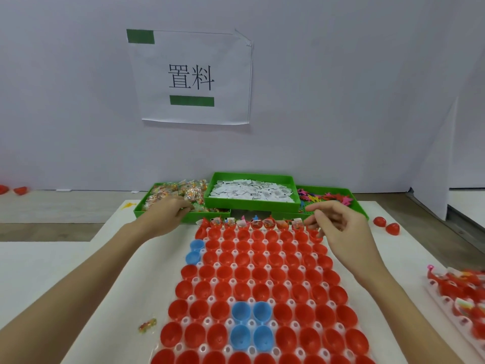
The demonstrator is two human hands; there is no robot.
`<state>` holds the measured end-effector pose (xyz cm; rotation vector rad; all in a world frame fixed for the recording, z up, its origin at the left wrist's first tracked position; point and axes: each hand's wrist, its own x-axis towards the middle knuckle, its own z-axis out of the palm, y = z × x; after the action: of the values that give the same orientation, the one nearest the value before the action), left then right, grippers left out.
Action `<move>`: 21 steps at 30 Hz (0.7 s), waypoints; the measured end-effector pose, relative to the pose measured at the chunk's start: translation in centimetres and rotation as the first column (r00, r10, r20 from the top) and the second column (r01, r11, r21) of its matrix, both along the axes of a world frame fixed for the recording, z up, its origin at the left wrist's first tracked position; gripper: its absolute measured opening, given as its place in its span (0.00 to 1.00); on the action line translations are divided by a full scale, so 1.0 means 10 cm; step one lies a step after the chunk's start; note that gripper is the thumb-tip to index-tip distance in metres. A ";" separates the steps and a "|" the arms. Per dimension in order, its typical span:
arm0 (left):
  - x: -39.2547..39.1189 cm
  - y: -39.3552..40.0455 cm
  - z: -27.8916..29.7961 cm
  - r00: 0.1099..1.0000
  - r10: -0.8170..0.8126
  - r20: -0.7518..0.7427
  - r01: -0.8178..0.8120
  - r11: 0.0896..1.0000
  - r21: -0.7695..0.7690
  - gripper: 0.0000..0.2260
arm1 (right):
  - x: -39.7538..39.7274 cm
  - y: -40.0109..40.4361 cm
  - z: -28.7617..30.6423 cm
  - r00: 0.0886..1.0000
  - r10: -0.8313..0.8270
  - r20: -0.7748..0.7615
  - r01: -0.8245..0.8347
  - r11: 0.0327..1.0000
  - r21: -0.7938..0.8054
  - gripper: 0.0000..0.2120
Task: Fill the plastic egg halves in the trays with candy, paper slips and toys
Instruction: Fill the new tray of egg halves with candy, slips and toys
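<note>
So far only the far row of the egg halves (258,223) had been filled; candy, paper and small toys could be seen poking out of them. All the other red and blue cups in the clear plastic tray (231,320) on the table (34,269) were seen to be hollow, round, smooth and shiny. The left hand (164,215) was laid in the green bin of candy (168,197), fingers curled over the crinkly wrapped sweets; whether one was pinched could not be told. The right hand (338,222) was held loose and half open above the far right corner of the tray, and nothing could be seen in it. Thin white paper slips (252,193) were heaped in the middle bin, and spiky bright toys (326,198) in the right one. Next, it was judged, a sweet had to be lifted and dropped gently into a cup in the second row
</note>
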<state>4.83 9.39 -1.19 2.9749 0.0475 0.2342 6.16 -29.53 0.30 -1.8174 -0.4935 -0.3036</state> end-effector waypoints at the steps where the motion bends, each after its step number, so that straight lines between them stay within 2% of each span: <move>1: 0.01 0.00 0.00 1.000 0.002 0.021 -0.002 1.000 -0.017 0.09 | -0.01 0.00 0.00 1.000 0.006 -0.006 -0.006 1.000 -0.001 0.09; 3: 0.01 0.01 0.04 0.999 0.015 0.041 -0.012 0.998 -0.058 0.04 | -0.01 0.01 -0.01 1.000 0.014 -0.012 -0.014 1.000 0.001 0.09; 7: 0.00 -0.01 0.14 0.998 0.020 0.051 -0.017 0.998 -0.059 0.02 | -0.02 0.00 0.00 1.000 0.012 -0.021 -0.012 1.000 -0.004 0.10; 9: -0.04 -0.05 0.16 0.990 0.008 0.142 -0.008 1.000 0.003 0.02 | -0.02 0.00 0.00 1.000 0.009 -0.023 -0.009 1.000 -0.014 0.10; 12: -0.12 -0.16 0.14 0.916 0.012 0.401 -0.030 0.999 0.038 0.03 | -0.03 0.00 0.01 1.000 0.009 -0.025 -0.009 1.000 -0.018 0.10; 14: -0.19 -0.24 0.15 0.835 0.116 0.538 -0.082 0.993 -0.088 0.04 | -0.03 0.00 0.00 1.000 0.008 -0.027 -0.008 1.000 -0.018 0.10; 16: -0.28 -0.34 0.17 0.782 0.257 0.568 -0.094 0.949 -0.300 0.06 | -0.03 -0.01 0.00 1.000 0.008 -0.026 -0.009 1.000 -0.021 0.10; 19: -0.46 -0.54 0.17 0.762 0.419 0.494 -0.051 0.799 -0.599 0.07 | -0.03 -0.01 -0.01 1.000 0.007 -0.030 -0.007 1.000 -0.027 0.10; 21: -0.63 -0.70 0.12 0.798 0.438 0.414 0.023 0.665 -0.747 0.06 | -0.03 0.00 -0.01 0.999 0.006 -0.032 -0.007 1.000 -0.029 0.10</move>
<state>-1.49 2.43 0.05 1.9825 0.3477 0.8973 5.87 -29.57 0.18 -1.8455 -0.4839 -0.2640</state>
